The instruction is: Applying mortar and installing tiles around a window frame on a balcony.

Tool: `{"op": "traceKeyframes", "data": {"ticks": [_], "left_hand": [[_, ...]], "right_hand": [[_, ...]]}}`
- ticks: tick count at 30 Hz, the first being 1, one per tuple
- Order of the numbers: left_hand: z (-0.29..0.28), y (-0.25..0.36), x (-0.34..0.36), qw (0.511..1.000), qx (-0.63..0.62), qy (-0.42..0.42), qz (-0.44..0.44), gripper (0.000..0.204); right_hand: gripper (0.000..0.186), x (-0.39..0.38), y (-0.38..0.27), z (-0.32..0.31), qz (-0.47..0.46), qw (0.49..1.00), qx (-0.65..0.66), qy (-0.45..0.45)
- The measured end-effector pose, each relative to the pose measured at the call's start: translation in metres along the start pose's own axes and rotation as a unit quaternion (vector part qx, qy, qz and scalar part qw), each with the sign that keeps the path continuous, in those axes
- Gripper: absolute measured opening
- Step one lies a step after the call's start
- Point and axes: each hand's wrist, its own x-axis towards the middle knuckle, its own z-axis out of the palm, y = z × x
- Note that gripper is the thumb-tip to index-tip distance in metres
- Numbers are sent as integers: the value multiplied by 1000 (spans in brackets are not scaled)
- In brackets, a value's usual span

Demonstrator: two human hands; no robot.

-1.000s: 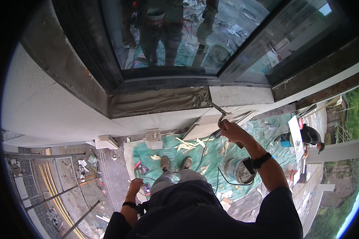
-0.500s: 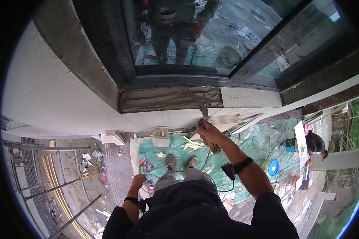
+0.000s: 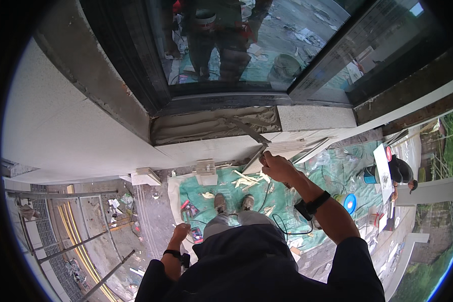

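Observation:
A strip of grey wet mortar (image 3: 186, 128), streaked with ridges, lies on the ledge below the dark-framed window (image 3: 226, 100). My right hand (image 3: 277, 166) is closed round the handle of a metal trowel (image 3: 251, 133), whose blade reaches across the mortar's right part. A pale slab (image 3: 314, 116) covers the ledge right of the mortar. My left hand (image 3: 181, 231) hangs low beside my body with curled fingers; what it holds, if anything, I cannot make out. My shoes (image 3: 220, 204) are far below on a green sheet (image 3: 317, 181).
Pale tiles (image 3: 147, 176) lean along the wall's foot. Scaffold bars (image 3: 75, 244) and yellow poles (image 3: 73, 224) lie at left. A co-worker (image 3: 401, 171) bends at right beside a white board (image 3: 382, 166). A blue-lidded bucket (image 3: 350, 204) and scraps (image 3: 244, 178) are on the sheet.
The trowel blade has moved leftward across the mortar, dipping toward me and then lifting again with my right hand. My left hand stays low. The whole view has shifted slightly.

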Motion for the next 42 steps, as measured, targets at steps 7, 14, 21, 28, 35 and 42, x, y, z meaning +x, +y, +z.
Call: {"op": "traceKeyframes", "data": {"ticks": [7, 14, 21, 28, 35, 42], "left_hand": [[5, 29, 58, 989, 133, -66, 15, 25], [68, 140, 92, 954, 217, -167, 121, 24], [159, 200, 118, 915, 335, -206, 89, 29], [302, 292, 112, 869, 411, -211, 176, 36], [512, 356, 37, 791, 569, -120, 193, 62], [617, 288, 17, 747, 599, -281, -70, 100]], "right_hand": [[34, -50, 8, -18, 33, 999, 35, 8], [39, -170, 66, -16, 102, 990, 96, 27], [40, -363, 180, 55, 334, 932, 129, 58], [30, -522, 310, 173, 525, 772, 350, 78], [25, -597, 455, 294, 579, 697, 421, 51], [30, -604, 528, 319, 518, 712, 469, 67]]}}
